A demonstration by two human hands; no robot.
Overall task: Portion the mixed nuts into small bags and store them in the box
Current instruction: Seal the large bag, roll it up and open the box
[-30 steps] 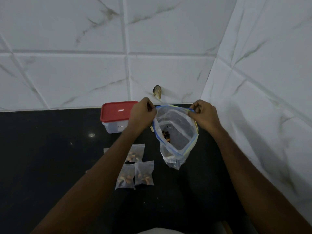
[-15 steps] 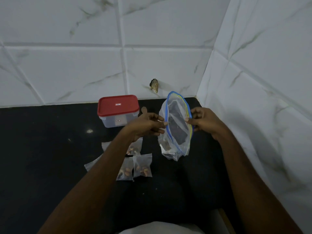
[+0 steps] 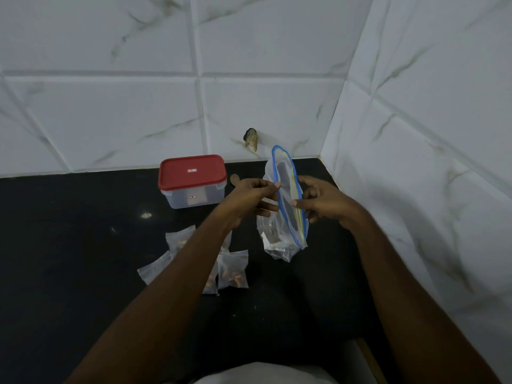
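A large clear zip bag (image 3: 285,217) with a blue seal rim stands upright on the black counter, a few nuts at its bottom. My left hand (image 3: 253,199) pinches the left side of its rim and my right hand (image 3: 322,200) pinches the right side, so the mouth is a narrow slit. Several small filled bags (image 3: 232,273) lie on the counter under my left forearm, partly hidden by it. The clear box (image 3: 194,181) with its red lid on stands behind them.
White marble-tiled walls meet in a corner (image 3: 324,151) right behind the large bag. A small brown object (image 3: 250,138) sticks out of the back wall above the counter. A round wooden piece (image 3: 235,179) lies between the box and my left hand.
The bag's mouth has gone from wide open to a narrow slit as my hands turned it edge-on and drew closer together. The camera has tilted slightly.
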